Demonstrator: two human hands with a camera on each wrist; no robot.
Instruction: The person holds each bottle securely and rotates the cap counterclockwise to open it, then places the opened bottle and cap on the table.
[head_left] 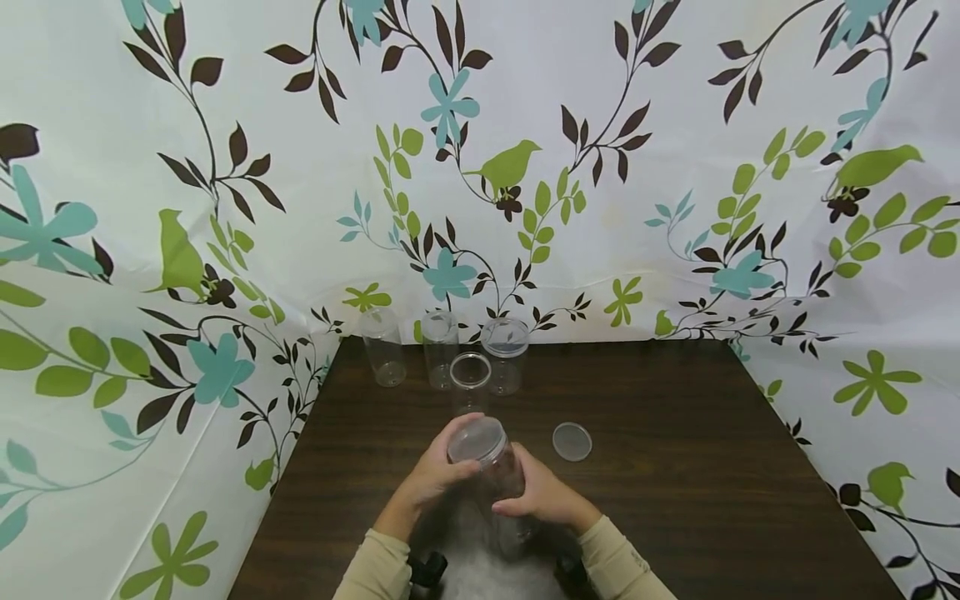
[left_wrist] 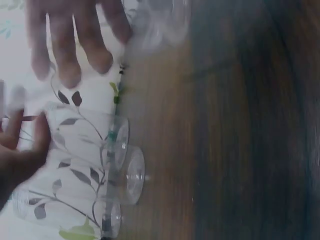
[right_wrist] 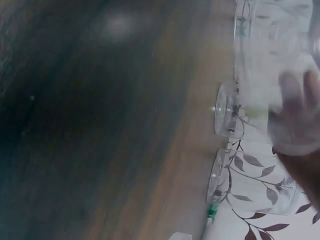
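A clear plastic jar [head_left: 501, 482] is held tilted in front of the body by both hands. My left hand [head_left: 429, 477] grips the translucent lid [head_left: 477, 439] at its top, thumb on the near side. Around the jar's body curls my right hand [head_left: 549, 493], its thumb across the near side and its other fingers mostly hidden. The left wrist view shows blurred fingers [left_wrist: 75, 42] close to a clear jar [left_wrist: 160, 22].
A loose round lid [head_left: 572, 442] lies flat on the dark wooden table [head_left: 675, 467], right of the hands. Several clear jars stand toward the back, including an open-rimmed jar [head_left: 470, 379] and a wide-topped jar [head_left: 506, 354]. Patterned cloth [head_left: 570, 275] hangs behind the table.
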